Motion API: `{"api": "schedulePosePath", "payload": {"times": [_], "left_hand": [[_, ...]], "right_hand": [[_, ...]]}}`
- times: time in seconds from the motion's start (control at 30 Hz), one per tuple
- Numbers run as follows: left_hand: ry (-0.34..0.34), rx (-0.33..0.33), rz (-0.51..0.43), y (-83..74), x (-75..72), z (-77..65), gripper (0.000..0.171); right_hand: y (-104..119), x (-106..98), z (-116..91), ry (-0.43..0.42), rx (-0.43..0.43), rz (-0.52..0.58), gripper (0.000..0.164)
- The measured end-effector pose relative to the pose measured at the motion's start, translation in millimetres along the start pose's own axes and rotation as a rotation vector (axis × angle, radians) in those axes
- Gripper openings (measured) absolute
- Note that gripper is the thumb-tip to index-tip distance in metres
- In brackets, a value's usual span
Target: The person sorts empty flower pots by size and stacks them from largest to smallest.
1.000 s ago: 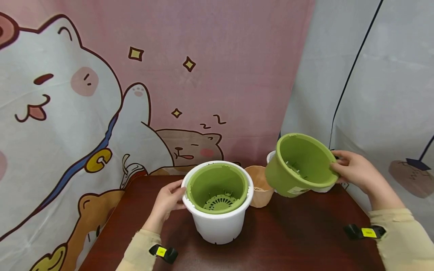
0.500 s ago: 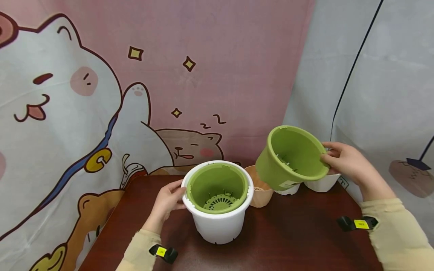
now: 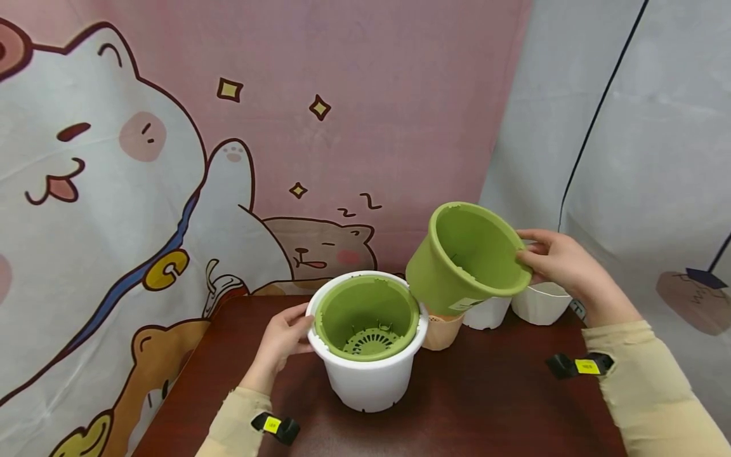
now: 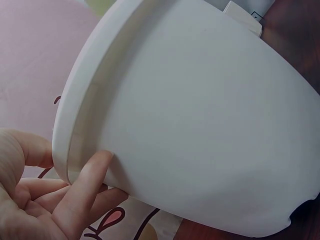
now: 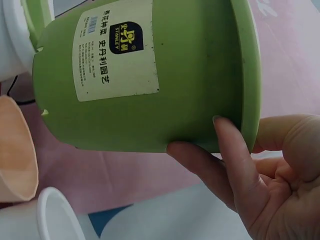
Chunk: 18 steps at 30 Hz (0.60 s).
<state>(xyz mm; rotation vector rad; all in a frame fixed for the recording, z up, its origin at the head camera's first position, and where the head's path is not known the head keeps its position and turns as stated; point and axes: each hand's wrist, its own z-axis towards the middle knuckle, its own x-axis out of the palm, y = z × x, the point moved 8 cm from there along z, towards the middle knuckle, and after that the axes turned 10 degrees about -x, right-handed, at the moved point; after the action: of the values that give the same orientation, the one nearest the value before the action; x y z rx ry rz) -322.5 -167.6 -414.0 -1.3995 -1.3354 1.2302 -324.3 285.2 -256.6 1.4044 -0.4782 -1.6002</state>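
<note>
Pink cloth (image 3: 388, 82) printed with cartoon animals hangs behind a dark reddish-brown table (image 3: 502, 406). Above that surface, a green pot (image 3: 436, 273) is held tilted in the air, its mouth turned up and toward the right hand (image 3: 562, 266), which pinches the rim between thumb and fingers; a printed label (image 5: 116, 50) sits on its side. Its base overlaps the edge of a white pot (image 3: 368, 384) in the head view; whether they touch, I cannot tell. That white pot stands upright on the table with a second green pot (image 3: 365, 311) nested inside, and the left hand (image 3: 282, 343) grips its rim. The hands are well apart. Behind stand a peach pot (image 3: 442, 333) and two more white pots (image 3: 539, 304). Farther out, a white cat print (image 3: 103, 146) with a yellow bell (image 3: 165, 270) fills the left, and pale grey cloth (image 3: 657, 146) crossed by a thin black line (image 3: 605, 95) covers the right.
</note>
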Motion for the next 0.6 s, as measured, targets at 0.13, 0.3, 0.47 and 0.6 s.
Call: {"api": "schedulePosePath", "payload": {"times": [0.13, 0.3, 0.47, 0.6], "left_hand": [[-0.003, -0.008, 0.001, 0.4, -0.2, 0.2, 0.041], [-0.005, -0.012, -0.001, 0.8, -0.2, 0.5, 0.040], [0.001, 0.002, -0.007, -0.2, -0.4, 0.5, 0.040], [0.007, 0.008, -0.012, -0.2, -0.6, 0.5, 0.040]], "right_hand": [[8, 6, 7, 0.002, -0.011, 0.040, 0.056], [18, 16, 16, 0.015, -0.026, 0.061, 0.055], [27, 27, 24, 0.030, -0.038, 0.097, 0.054], [34, 37, 30, 0.049, -0.053, 0.125, 0.054]]}}
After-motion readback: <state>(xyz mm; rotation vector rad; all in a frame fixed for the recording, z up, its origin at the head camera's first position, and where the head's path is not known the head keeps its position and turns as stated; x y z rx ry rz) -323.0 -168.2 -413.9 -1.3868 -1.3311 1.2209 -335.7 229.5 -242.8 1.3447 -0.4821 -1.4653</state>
